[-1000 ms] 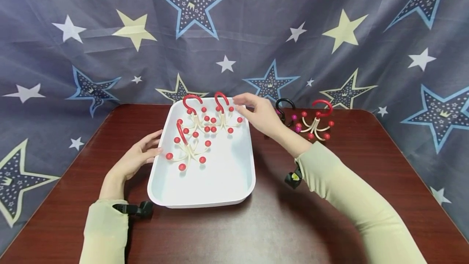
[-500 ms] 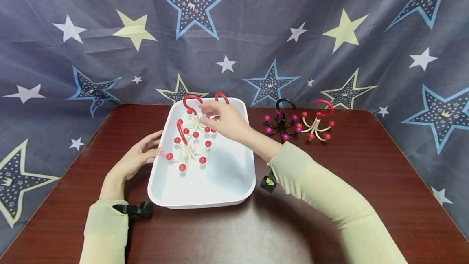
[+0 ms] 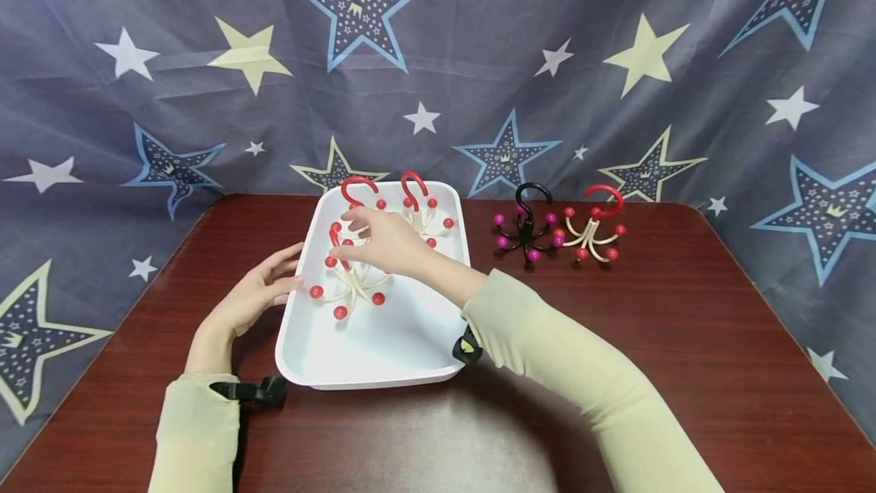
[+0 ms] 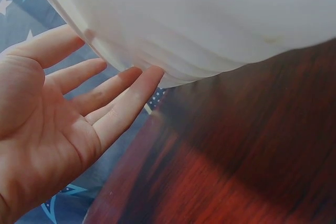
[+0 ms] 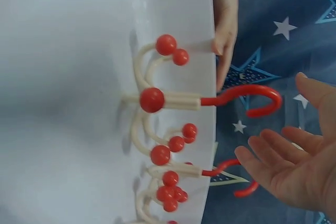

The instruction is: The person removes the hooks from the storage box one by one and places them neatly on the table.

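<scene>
Now that my right hand (image 3: 385,240) has drifted from the back hangers (image 3: 415,221) to the front hanger (image 3: 353,280), head view's got all three in the tray (image 3: 404,341). Left wrist: left hand (image 4: 63,121) touching the tray, fingers spread. Right wrist: fingers loosely apart, pinching nothing, so nothing's lifted.

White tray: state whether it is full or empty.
Partly full: three racks with red hooks stand in the white tray, toward its far end; its near end shows bare floor.
</scene>
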`<state>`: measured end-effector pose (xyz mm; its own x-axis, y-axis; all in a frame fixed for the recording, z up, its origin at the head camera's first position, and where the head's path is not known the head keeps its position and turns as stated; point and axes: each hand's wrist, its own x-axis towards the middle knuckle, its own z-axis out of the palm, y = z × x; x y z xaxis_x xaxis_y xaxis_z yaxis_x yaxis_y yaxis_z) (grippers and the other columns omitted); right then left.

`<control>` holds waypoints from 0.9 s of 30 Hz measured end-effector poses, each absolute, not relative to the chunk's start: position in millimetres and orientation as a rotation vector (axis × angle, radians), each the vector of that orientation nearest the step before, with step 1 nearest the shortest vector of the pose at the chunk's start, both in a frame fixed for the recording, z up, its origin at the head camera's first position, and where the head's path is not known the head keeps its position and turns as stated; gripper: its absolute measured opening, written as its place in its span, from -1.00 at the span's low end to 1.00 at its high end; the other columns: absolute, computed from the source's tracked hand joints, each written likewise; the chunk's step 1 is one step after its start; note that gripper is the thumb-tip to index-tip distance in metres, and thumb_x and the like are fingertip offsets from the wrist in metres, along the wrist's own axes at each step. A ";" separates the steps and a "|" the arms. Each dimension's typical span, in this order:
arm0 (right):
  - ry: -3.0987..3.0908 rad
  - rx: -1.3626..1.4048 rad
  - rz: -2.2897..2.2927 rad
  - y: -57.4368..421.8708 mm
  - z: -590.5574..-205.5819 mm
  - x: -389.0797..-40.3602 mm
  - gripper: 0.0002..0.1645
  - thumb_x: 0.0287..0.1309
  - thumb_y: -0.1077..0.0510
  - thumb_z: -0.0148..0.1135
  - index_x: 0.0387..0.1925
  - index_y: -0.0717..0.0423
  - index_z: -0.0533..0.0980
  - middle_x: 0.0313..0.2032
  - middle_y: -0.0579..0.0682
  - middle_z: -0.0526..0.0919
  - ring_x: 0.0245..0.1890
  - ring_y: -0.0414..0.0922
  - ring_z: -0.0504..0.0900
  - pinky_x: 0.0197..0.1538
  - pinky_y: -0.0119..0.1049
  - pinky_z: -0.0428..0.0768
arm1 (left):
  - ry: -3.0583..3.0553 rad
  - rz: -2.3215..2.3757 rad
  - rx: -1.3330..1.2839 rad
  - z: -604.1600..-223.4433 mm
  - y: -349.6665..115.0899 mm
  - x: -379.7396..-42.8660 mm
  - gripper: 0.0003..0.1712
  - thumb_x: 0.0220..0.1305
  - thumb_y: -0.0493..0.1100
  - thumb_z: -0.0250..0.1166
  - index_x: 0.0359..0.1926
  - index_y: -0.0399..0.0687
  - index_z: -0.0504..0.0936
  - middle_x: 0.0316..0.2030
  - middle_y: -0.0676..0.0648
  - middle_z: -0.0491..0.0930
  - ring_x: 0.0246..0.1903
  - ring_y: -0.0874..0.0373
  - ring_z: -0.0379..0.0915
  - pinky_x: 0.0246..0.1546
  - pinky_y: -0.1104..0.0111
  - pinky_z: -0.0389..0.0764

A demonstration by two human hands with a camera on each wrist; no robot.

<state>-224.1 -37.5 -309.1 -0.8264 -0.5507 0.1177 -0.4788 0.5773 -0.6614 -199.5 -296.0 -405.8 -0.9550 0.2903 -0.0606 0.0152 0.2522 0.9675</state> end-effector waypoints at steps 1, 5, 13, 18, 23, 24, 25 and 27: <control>2.693 -0.887 -1.078 -39.6 -311.4 -224.2 -0.29 -0.02 -0.17 0.29 0.15 0.01 0.37 -0.04 -0.05 0.59 -0.04 -0.19 0.56 -0.05 -0.41 0.51 | 2.297 1.771 0.288 -405.9 -296.2 -199.6 -0.24 0.28 -0.19 0.11 0.40 -0.08 -0.06 0.23 -0.36 0.15 -0.13 0.35 0.51 -0.20 0.41 0.57; 2.705 -0.912 -1.025 -46.2 -318.9 -224.5 -0.28 -0.03 -0.15 0.30 0.16 0.01 0.35 -0.06 -0.05 0.59 -0.04 -0.19 0.55 -0.03 -0.38 0.50 | 2.289 1.781 0.298 -406.2 -296.4 -200.2 -0.25 0.28 -0.20 0.11 0.40 -0.09 -0.06 0.21 -0.33 0.17 -0.13 0.33 0.51 -0.20 0.40 0.57; 2.684 -0.913 -1.057 -53.1 -324.4 -224.0 -0.36 0.08 0.03 0.25 0.21 -0.04 0.31 0.00 -0.03 0.56 -0.01 -0.17 0.53 -0.03 -0.39 0.49 | 2.278 1.792 0.290 -406.7 -296.1 -200.2 -0.24 0.28 -0.19 0.12 0.40 -0.08 -0.06 0.23 -0.36 0.15 -0.12 0.32 0.51 -0.20 0.39 0.57; 2.661 -0.915 -1.091 -53.9 -324.7 -222.6 -0.46 0.19 0.16 0.10 0.23 -0.08 0.32 0.08 -0.05 0.51 -0.09 -0.20 0.53 -0.12 -0.47 0.49 | 2.283 1.788 0.283 -407.0 -296.9 -200.0 -0.24 0.28 -0.19 0.11 0.40 -0.07 -0.06 0.24 -0.37 0.14 -0.13 0.33 0.51 -0.20 0.39 0.57; 2.674 -0.946 -1.120 -55.2 -324.8 -221.7 -0.53 0.25 0.17 0.04 0.19 -0.08 0.37 0.11 -0.10 0.49 -0.19 -0.24 0.50 -0.22 -0.52 0.42 | 2.281 1.795 0.290 -406.8 -297.3 -199.9 -0.24 0.29 -0.20 0.11 0.40 -0.08 -0.06 0.22 -0.35 0.15 -0.13 0.34 0.51 -0.20 0.39 0.57; 2.676 -0.950 -1.127 -55.4 -324.8 -221.6 -0.55 0.25 0.16 0.04 0.19 -0.08 0.38 0.10 -0.10 0.49 -0.18 -0.24 0.50 -0.22 -0.52 0.42 | 2.280 1.796 0.292 -406.7 -297.3 -199.9 -0.24 0.29 -0.20 0.11 0.40 -0.08 -0.06 0.22 -0.34 0.15 -0.12 0.34 0.51 -0.20 0.39 0.57; 2.678 -0.954 -1.132 -55.8 -325.1 -221.8 -0.56 0.25 0.15 0.04 0.18 -0.08 0.39 0.10 -0.11 0.50 -0.17 -0.24 0.50 -0.20 -0.52 0.42 | 2.280 1.796 0.293 -406.7 -297.4 -199.8 -0.24 0.29 -0.20 0.11 0.40 -0.08 -0.06 0.22 -0.34 0.16 -0.12 0.34 0.51 -0.20 0.39 0.57; 2.685 -0.965 -1.129 -56.4 -325.5 -222.5 -0.57 0.25 0.14 0.04 0.17 -0.08 0.40 0.08 -0.12 0.52 -0.15 -0.26 0.50 -0.16 -0.53 0.41 | 2.282 1.794 0.292 -406.9 -297.5 -199.5 -0.24 0.29 -0.19 0.11 0.40 -0.08 -0.06 0.22 -0.33 0.16 -0.12 0.34 0.50 -0.20 0.39 0.57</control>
